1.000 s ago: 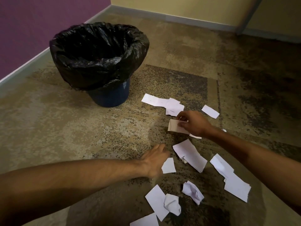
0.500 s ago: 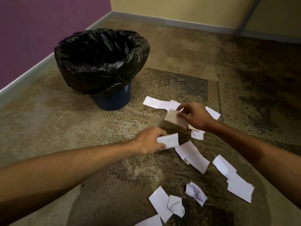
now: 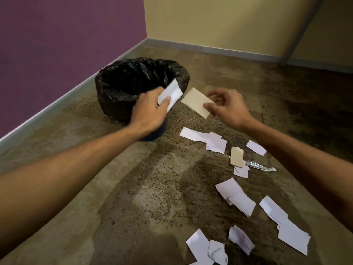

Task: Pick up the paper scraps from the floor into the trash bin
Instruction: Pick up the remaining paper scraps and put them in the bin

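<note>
Left arm stretched forward from the lower left, left hand (image 3: 150, 109) raised over the near rim of the trash bin (image 3: 114, 100), back of the hand up. Fingers curled, pinching a white paper scrap (image 3: 171, 95) by its lower end; scrap tilted up and away, its far end over the bin's opening, slightly blurred.

Right arm reaching in from the right, right hand (image 3: 228, 108) held in the air just right of the bin. Thumb and fingertips pinching a tan paper scrap (image 3: 196, 102) at its right edge, other fingers loosely curled behind it. Tan scrap flat, roughly rectangular, angled down to the right, above the floor (image 3: 95, 197) and close to the bin's rim but outside it. The two held scraps near each other, not touching.

Bin lined with a black bag (image 3: 180, 77) folded over the rim, dark blue base showing beneath, standing near the purple wall (image 3: 66, 44).

More scraps on the floor to the right: overlapping white pieces (image 3: 208, 139) just below the hands, a smaller tan piece (image 3: 236, 156) beside a clear wrapper (image 3: 260, 166), larger white pieces (image 3: 236, 196) nearer, and a crumpled piece (image 3: 217, 253) at the bottom edge.
</note>
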`<state>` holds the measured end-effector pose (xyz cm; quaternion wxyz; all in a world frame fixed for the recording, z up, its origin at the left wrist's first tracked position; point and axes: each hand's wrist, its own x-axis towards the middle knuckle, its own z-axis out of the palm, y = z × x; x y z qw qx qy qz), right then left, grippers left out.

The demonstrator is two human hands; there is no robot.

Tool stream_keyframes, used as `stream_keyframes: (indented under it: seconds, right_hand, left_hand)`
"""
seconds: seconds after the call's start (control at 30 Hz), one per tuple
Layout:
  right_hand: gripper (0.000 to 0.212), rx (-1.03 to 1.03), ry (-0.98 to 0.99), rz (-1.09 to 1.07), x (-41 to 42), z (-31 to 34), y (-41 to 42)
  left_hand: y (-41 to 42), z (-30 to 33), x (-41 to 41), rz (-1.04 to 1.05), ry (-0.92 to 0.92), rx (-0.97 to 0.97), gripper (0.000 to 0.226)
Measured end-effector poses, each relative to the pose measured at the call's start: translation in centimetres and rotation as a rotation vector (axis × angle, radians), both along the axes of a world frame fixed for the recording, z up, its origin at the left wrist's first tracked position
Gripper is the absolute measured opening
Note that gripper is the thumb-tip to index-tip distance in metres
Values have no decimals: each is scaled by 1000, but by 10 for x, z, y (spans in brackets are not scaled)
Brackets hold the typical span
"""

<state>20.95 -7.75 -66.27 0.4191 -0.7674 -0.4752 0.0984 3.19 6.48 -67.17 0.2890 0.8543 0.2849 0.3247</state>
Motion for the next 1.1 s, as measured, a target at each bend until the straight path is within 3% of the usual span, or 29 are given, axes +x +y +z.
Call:
stream_keyframes:
  seconds: [0.13,0.57,0.7,0.83,1.1]
  right_hand:
    - [23,115,-19,-11,-17,31,32]
    - [19,3,-508,25,-37,57,115]
    - [38,-73,-476,83,-43,52,119]
    - [47,-32,-426,96,-42,42,104]
    - [36,-130,-398,80,-23,1,45]
  left_hand:
    - [31,29,-13,190,-59,171,25]
    - [87,36,-25,373,-39,4,23]
    - [85,31,-25,344,-25,-32,43]
    - [71,30,-27,449,59,125,63]
    - [31,1,-23,202,150,400,40]
